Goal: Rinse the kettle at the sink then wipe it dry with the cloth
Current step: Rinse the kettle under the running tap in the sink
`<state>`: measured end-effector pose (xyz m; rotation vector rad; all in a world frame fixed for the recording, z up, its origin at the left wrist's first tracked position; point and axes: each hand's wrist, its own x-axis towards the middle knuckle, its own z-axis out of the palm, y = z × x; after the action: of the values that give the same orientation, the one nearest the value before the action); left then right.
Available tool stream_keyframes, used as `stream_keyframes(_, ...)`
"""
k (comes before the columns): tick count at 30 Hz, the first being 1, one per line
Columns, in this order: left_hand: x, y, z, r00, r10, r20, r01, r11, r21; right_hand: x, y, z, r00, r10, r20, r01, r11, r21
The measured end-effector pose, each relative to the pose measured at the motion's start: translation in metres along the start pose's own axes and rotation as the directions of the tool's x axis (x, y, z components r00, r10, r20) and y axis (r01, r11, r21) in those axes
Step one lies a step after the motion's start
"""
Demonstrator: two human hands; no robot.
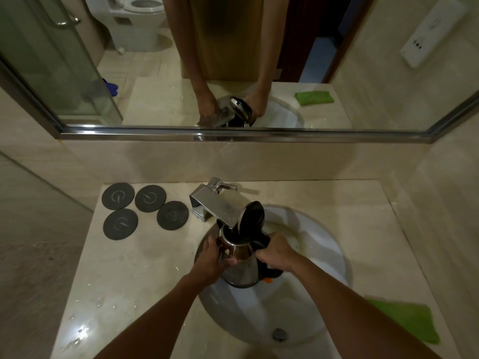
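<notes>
I hold the kettle (pixel 242 265) over the sink (pixel 324 244), right under the tap (pixel 216 207). Its lid (pixel 252 216) stands open, so the mouth sits just below the spout.

My right hand (pixel 276 252) is wrapped tight round the black handle (pixel 261 244). My left hand (pixel 211 257) cups the shiny side, with the fingers (pixel 230 260) curled onto the metal. So both sets of fingers are closed on the kettle, not spread wide.

I cannot see any water running. It is too dim to tell.

I think I am at the rinsing part, near the start. To do it well, I should keep the mouth right under the spout so the water goes in and not over my hands. I should let in a little water, swish it round, then tip it out into the sink. The metal may get slippery when wet, so the handle hand should do most of the holding. The bottom, where the orange bit (pixel 268 280) shows, should stay out of the water, I think.

The green cloth (pixel 409 318) lies on the surface to my right, near the sink. It is close, ready for drying. Four dark round mats (pixel 145 209) lie on the surface to my left, well away.
</notes>
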<state>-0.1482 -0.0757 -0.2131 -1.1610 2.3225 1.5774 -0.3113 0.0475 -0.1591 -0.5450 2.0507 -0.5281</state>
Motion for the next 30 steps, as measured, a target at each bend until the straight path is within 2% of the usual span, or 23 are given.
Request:
stream_keyframes(12, -0.004, 0.004, 0.001, 1.000, -0.007, 0.012, 0.007, 1.000, -0.026, 0.004, 0.007, 0.000, 1.000, 0.019, 0.011, -0.019, 1.000, -0.004)
stream_keyframes(30, -0.008, 0.010, -0.003, 0.998, 0.046, 0.043, -0.048, 0.997, 0.068, 0.007, 0.011, 0.003, 1.000, 0.020, -0.008, -0.020, 1.000, 0.007)
